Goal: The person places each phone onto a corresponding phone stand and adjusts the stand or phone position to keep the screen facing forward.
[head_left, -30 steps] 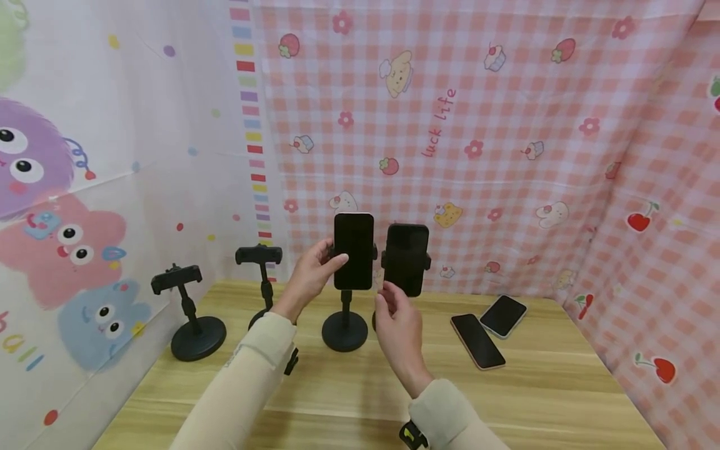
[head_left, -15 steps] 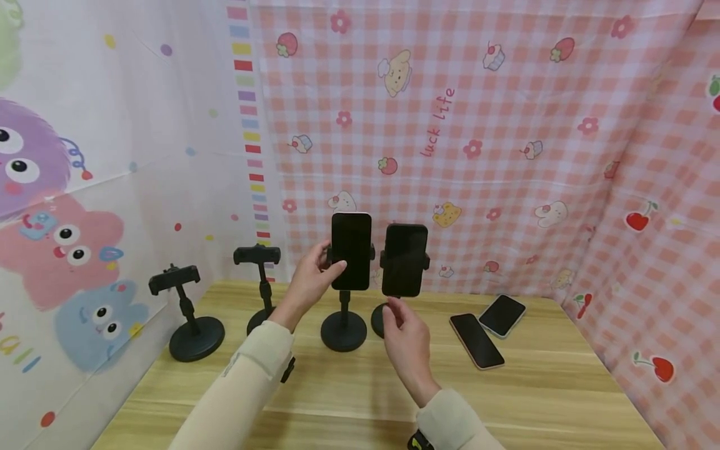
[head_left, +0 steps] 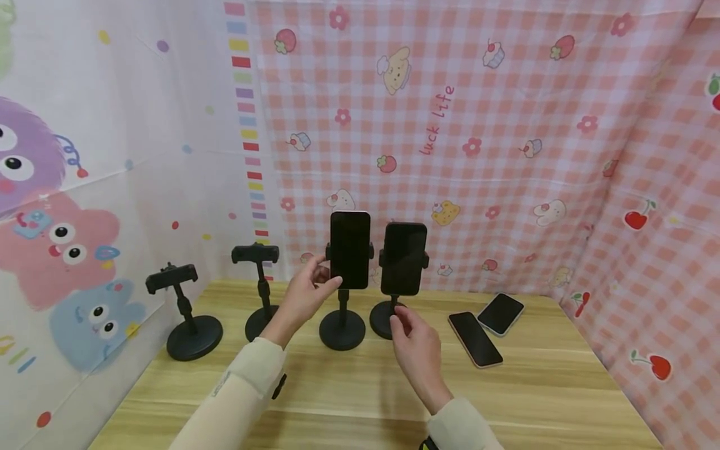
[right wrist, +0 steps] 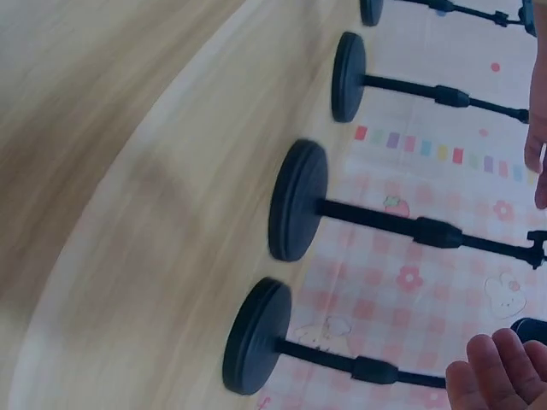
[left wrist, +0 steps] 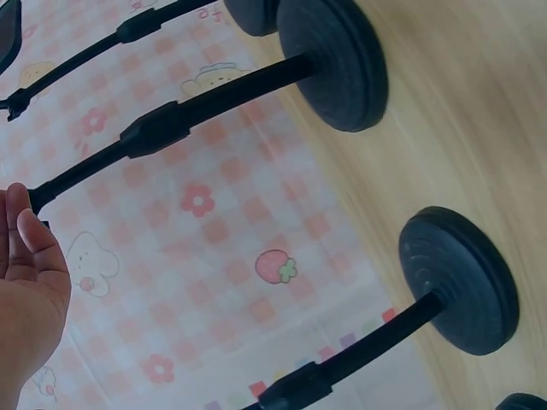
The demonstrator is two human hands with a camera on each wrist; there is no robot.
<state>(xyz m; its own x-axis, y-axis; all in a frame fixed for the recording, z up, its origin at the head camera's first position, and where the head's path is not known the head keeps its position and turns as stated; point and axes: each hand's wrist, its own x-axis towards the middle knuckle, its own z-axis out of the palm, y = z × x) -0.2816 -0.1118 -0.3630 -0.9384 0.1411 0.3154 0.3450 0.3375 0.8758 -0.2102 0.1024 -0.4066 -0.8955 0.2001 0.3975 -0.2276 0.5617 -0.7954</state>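
In the head view, my left hand is beside the lower left edge of a black-screened smartphone, its thumb tip overlapping that edge. A phone stand with a round black base holds this phone upright. Its fingers are loosely bent, also visible at the left of the left wrist view. My right hand hangs with relaxed fingers, nothing in them, in front of a second stand. That stand clamps another smartphone. From the right wrist, the right hand's fingers show below the stands' poles.
Two stands with bare clamps, the far left one and its neighbour, are on the wooden table. At right two more smartphones lie flat, a pink-edged one and a pale-edged one. Patterned cloth hangs behind.
My left thumb has slid down the phone's edge and the hand has drawn slightly down and left. My right hand has moved down and right, away from the second phone.
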